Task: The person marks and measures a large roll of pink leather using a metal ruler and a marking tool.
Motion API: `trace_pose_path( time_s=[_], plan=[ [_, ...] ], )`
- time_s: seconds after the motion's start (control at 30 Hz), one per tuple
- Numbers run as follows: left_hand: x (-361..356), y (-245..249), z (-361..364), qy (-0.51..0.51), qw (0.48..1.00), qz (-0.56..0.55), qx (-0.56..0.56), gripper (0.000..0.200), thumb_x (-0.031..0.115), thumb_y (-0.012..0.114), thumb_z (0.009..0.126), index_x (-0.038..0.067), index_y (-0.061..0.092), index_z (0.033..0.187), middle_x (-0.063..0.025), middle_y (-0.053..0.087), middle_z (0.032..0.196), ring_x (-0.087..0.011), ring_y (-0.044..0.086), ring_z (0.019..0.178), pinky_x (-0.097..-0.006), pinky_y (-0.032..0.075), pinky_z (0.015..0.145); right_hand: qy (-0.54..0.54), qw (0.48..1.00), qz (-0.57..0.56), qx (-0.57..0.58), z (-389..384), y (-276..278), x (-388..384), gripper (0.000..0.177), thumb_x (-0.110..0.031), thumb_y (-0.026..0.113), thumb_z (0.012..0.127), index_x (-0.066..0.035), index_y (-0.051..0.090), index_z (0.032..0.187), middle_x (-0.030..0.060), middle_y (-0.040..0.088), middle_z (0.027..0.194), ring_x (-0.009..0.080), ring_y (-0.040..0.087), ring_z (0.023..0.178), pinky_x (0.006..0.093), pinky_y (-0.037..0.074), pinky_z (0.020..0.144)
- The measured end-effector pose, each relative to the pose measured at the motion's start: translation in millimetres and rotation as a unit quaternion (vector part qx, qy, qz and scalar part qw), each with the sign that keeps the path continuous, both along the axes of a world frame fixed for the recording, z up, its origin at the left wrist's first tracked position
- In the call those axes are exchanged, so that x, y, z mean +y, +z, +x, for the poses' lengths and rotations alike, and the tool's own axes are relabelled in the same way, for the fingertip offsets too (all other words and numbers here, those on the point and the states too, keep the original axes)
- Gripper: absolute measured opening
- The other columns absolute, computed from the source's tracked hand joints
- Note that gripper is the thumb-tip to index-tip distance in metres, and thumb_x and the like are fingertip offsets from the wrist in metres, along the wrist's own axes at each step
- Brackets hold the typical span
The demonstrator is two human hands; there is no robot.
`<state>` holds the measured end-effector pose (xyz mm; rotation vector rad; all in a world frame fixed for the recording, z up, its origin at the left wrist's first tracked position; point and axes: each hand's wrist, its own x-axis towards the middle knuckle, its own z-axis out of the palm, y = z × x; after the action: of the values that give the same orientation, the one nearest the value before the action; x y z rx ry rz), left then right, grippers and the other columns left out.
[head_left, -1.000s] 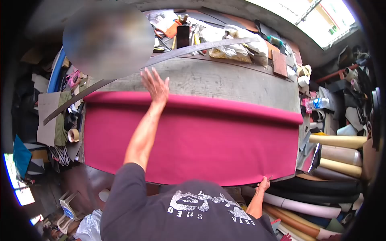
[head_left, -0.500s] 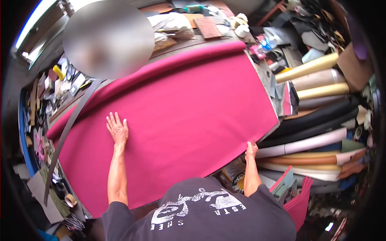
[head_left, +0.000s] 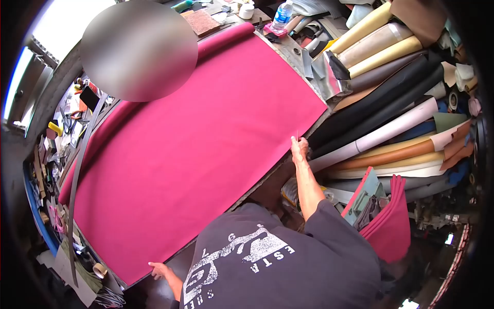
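A wide pink sheet [head_left: 206, 139], fabric or leatherette, lies spread over the worktable, its far side still wound into a roll [head_left: 226, 41]. My left hand [head_left: 160, 271] is at the near left edge of the sheet, thumb side on top and the other fingers partly hidden, closed on the edge. Farther right, my right hand [head_left: 300, 148] closes round the near right edge, fingers curled below it. Something thin seems to stick up by its fingertips, too small to name. A long dark strip [head_left: 82, 170] lies across the sheet's left end.
Many rolls of material [head_left: 381, 118] are stacked on the right. A water bottle [head_left: 282, 15] and a metal tin [head_left: 334, 77] stand by the table's far right corner. Tools and scraps crowd the left side, with a tape roll [head_left: 100, 270]. Folded pink cloth [head_left: 388, 226] hangs at lower right.
My left hand has left its flat place on the sheet and come back to the near edge. My right hand stays at the near right edge. The view has turned.
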<state>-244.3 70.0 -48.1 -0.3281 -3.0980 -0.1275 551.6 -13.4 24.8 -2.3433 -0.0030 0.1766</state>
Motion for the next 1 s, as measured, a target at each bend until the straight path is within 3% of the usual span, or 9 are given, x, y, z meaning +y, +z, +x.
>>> trace_pose_path(
  time_s=[0.23, 0.43, 0.63, 0.7, 0.73, 0.77, 0.87, 0.97, 1.0],
  plan=[
    [-12, 29, -5, -0.025, 0.993, 0.063, -0.096, 0.073, 0.057, 0.052, 0.090, -0.007, 0.049, 0.126, -0.0329, 0.043, 0.130, -0.0455, 0.046, 0.121, -0.0562, 0.042, 0.098, 0.008, 0.997, -0.069, 0.039, 31, 1, -1, 0.036, -0.032, 0.072, 0.079, 0.001, 0.066, 0.092, 0.0200, 0.068, 0.082, 0.0321, 0.066, 0.077, 0.0462, 0.050, 0.072],
    [-7, 40, -4, -0.033, 0.975, 0.147, -0.165, 0.070, 0.054, 0.046, 0.093, -0.006, 0.046, 0.130, -0.0295, 0.043, 0.133, -0.0425, 0.043, 0.125, -0.0538, 0.036, 0.103, 0.022, 0.989, -0.146, 0.018, 35, -7, -7, 0.033, -0.032, 0.066, 0.082, -0.001, 0.066, 0.093, 0.0240, 0.069, 0.092, 0.0404, 0.068, 0.090, 0.0478, 0.052, 0.077],
    [-27, 52, -11, 0.000, 0.890, 0.306, -0.337, 0.067, 0.051, 0.041, 0.096, -0.004, 0.044, 0.134, -0.0261, 0.043, 0.136, -0.0394, 0.040, 0.129, -0.0513, 0.030, 0.107, 0.024, 0.990, -0.138, 0.036, 36, -12, -13, 0.033, -0.033, 0.065, 0.083, -0.003, 0.068, 0.097, 0.0252, 0.070, 0.096, 0.0422, 0.069, 0.093, 0.0491, 0.054, 0.081],
    [-46, 66, -2, 0.003, 0.824, 0.363, -0.435, 0.066, 0.049, 0.039, 0.097, -0.004, 0.043, 0.135, -0.0249, 0.043, 0.137, -0.0384, 0.039, 0.131, -0.0505, 0.028, 0.109, 0.019, 0.990, -0.136, 0.036, 30, -12, -17, 0.034, -0.033, 0.065, 0.084, -0.003, 0.067, 0.100, 0.0250, 0.070, 0.098, 0.0414, 0.069, 0.094, 0.0480, 0.055, 0.080],
    [-50, 77, 9, 0.058, 0.704, 0.507, -0.493, 0.065, 0.049, 0.038, 0.098, -0.004, 0.042, 0.136, -0.0243, 0.043, 0.138, -0.0379, 0.038, 0.131, -0.0501, 0.027, 0.110, 0.013, 0.990, -0.137, 0.034, 26, -9, -18, 0.035, -0.033, 0.065, 0.084, -0.002, 0.067, 0.100, 0.0249, 0.070, 0.098, 0.0413, 0.068, 0.094, 0.0481, 0.055, 0.079],
    [-53, 97, 23, 0.142, 0.512, 0.654, -0.538, 0.065, 0.048, 0.037, 0.098, -0.004, 0.042, 0.136, -0.0238, 0.043, 0.139, -0.0374, 0.038, 0.132, -0.0497, 0.026, 0.110, 0.008, 0.990, -0.139, 0.032, 23, -6, -17, 0.035, -0.033, 0.064, 0.085, -0.002, 0.066, 0.100, 0.0249, 0.070, 0.098, 0.0413, 0.068, 0.093, 0.0481, 0.055, 0.079],
    [-63, 142, 51, 0.191, 0.346, 0.689, -0.608, 0.064, 0.047, 0.034, 0.100, -0.003, 0.041, 0.138, -0.0221, 0.043, 0.140, -0.0359, 0.037, 0.134, -0.0485, 0.024, 0.113, 0.006, 0.998, -0.068, 0.002, 55, -96, -39, 0.035, -0.034, 0.064, 0.085, -0.002, 0.064, 0.099, 0.0232, 0.069, 0.095, 0.0392, 0.069, 0.090, 0.0474, 0.054, 0.077],
    [-67, 169, 69, 0.227, 0.220, 0.685, -0.656, 0.062, 0.045, 0.031, 0.101, -0.003, 0.039, 0.140, -0.0204, 0.043, 0.142, -0.0343, 0.035, 0.136, -0.0473, 0.021, 0.115, -0.031, 0.998, -0.042, -0.017, 9, -23, -23, 0.033, -0.033, 0.064, 0.086, -0.001, 0.063, 0.096, 0.0222, 0.069, 0.093, 0.0374, 0.068, 0.087, 0.0470, 0.053, 0.076],
    [-69, 175, 72, 0.237, 0.180, 0.682, -0.668, 0.062, 0.045, 0.031, 0.102, -0.002, 0.039, 0.141, -0.0198, 0.043, 0.142, -0.0338, 0.035, 0.137, -0.0469, 0.020, 0.116, -0.077, 0.994, -0.058, 0.043, 12, -26, -20, 0.032, -0.031, 0.063, 0.088, 0.000, 0.061, 0.095, 0.0219, 0.067, 0.093, 0.0346, 0.067, 0.088, 0.0456, 0.053, 0.076]
  ],
)
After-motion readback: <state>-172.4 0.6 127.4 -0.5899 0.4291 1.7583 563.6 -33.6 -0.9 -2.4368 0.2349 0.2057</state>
